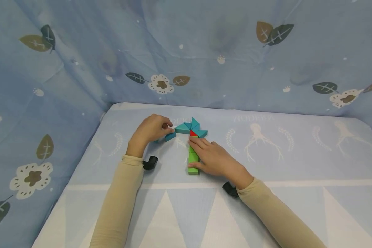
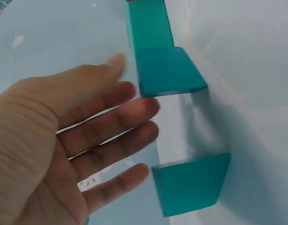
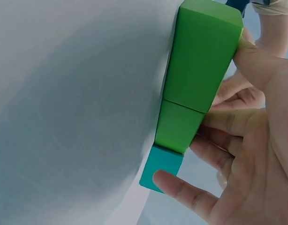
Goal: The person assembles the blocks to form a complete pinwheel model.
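Note:
In the head view, a line of green blocks (image 1: 193, 158) lies below a red triangular block (image 1: 193, 133) ringed by several teal triangular blocks (image 1: 183, 128). My right hand (image 1: 216, 160) rests along the right side of the green blocks, thumb at the near end, fingers towards the red piece. Left of the ring, my left hand (image 1: 152, 129) is beside a loose blue block (image 1: 170, 136); another blue piece (image 1: 156, 141) is partly hidden below it. The left wrist view shows that hand's fingers spread and holding nothing, beside two teal blocks, one upper (image 2: 170, 72) and one lower (image 2: 193, 185).
A printed pale cloth (image 1: 266, 213) covers the table. Behind and to the left hangs a blue patterned curtain (image 1: 223, 82). Black wrist devices sit at the left wrist (image 1: 150, 163) and right wrist (image 1: 230, 189).

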`<state>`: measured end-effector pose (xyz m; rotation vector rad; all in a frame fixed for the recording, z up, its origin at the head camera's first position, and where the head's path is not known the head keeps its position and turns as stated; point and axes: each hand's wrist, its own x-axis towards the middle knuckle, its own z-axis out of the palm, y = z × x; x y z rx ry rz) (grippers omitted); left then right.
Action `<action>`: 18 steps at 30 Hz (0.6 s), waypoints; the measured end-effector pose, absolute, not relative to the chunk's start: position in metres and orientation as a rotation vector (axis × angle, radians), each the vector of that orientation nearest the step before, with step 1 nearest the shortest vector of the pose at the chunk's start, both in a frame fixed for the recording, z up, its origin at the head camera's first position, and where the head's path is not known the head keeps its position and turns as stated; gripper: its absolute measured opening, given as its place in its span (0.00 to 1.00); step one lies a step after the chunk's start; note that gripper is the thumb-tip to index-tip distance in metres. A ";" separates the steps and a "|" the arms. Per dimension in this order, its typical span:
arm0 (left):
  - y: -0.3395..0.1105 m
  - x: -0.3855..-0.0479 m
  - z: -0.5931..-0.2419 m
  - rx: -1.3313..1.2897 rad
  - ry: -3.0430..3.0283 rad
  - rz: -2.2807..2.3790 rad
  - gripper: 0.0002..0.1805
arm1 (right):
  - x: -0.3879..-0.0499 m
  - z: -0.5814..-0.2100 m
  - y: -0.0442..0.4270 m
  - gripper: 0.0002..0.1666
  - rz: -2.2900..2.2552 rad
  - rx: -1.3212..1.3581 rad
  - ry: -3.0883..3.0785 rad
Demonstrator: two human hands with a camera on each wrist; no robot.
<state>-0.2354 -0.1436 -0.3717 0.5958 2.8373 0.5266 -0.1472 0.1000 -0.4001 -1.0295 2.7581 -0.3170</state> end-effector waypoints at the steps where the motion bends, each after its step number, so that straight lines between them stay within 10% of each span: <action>1: -0.144 -0.235 -0.371 0.589 2.823 0.520 0.16 | -0.147 -0.400 0.100 0.49 -0.316 -1.035 2.764; 18: -0.152 -0.235 -0.366 0.510 2.650 0.580 0.20 | -0.146 -0.390 0.111 0.59 -0.311 -0.929 2.740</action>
